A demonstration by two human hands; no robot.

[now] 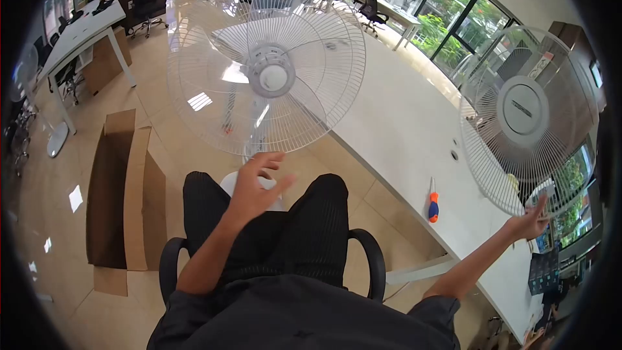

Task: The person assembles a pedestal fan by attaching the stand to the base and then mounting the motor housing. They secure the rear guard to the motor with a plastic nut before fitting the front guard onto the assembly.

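In front of me stands a white fan [273, 78] with clear blades and a wire rear guard. My left hand [254, 188] is raised just below the guard's lower edge, fingers spread and holding nothing. Out to the right, my right hand [528, 225] grips the bottom rim of a round front fan grille [523, 113], which is upright over the white table. A round plate with dark lettering sits at the grille's centre. An orange and blue screwdriver [433, 206] lies on the table, left of my right hand.
The long white table [389, 116] runs along my right side. An open cardboard box [133, 201] stands on the tiled floor to my left. Black chair armrests [368, 262] flank my legs. Another table [91, 29] and office chairs [372, 10] stand farther back.
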